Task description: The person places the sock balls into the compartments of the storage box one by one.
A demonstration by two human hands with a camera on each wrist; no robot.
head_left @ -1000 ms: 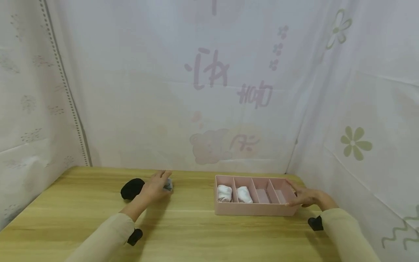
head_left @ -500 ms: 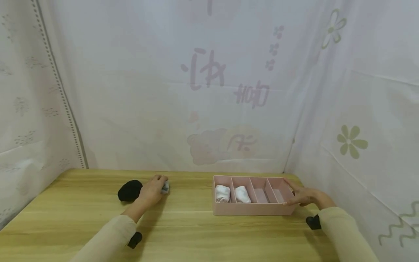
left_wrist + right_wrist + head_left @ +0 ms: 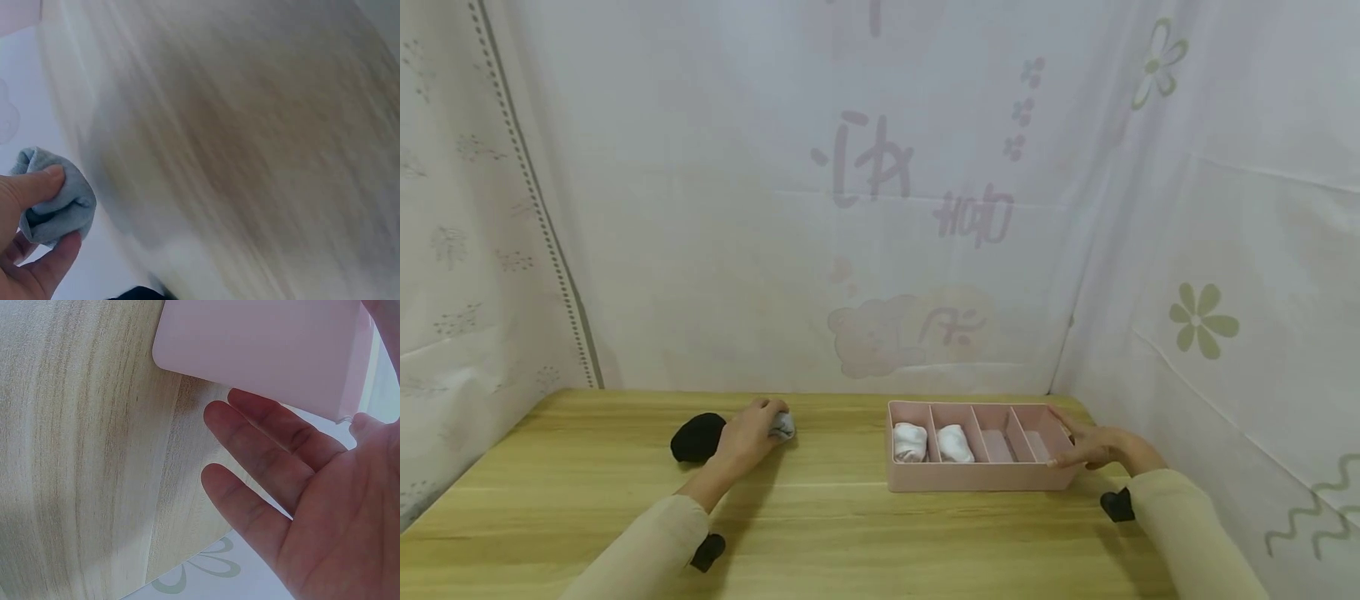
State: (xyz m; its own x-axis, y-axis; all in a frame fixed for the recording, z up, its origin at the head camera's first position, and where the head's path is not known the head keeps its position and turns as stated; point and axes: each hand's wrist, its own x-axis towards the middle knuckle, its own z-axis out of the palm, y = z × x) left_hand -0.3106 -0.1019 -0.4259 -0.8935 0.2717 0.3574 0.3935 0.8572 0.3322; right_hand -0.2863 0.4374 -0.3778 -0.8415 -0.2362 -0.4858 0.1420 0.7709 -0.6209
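My left hand pinches a rolled grey-blue sock between thumb and fingertips, over the left part of the table. Just left of that hand lies a rounded black cloth bundle. At the right stands a pink divided box with compartments in a row. One rolled white sock fills the leftmost compartment, and another white sock sits beside it in the second. My right hand grips the box's right end, thumb at the front rim and index finger at the back; its other fingers extend below the box wall.
The wood-grain table reaches back to a printed white curtain, which also hangs at both sides. A dark wrist mount shows under the left sleeve, and a similar mount under the right one.
My left fingers have closed on the grey-blue sock, and more of it now shows beyond the fingertips. My right hand keeps its place on the box. The head view has shifted slightly.
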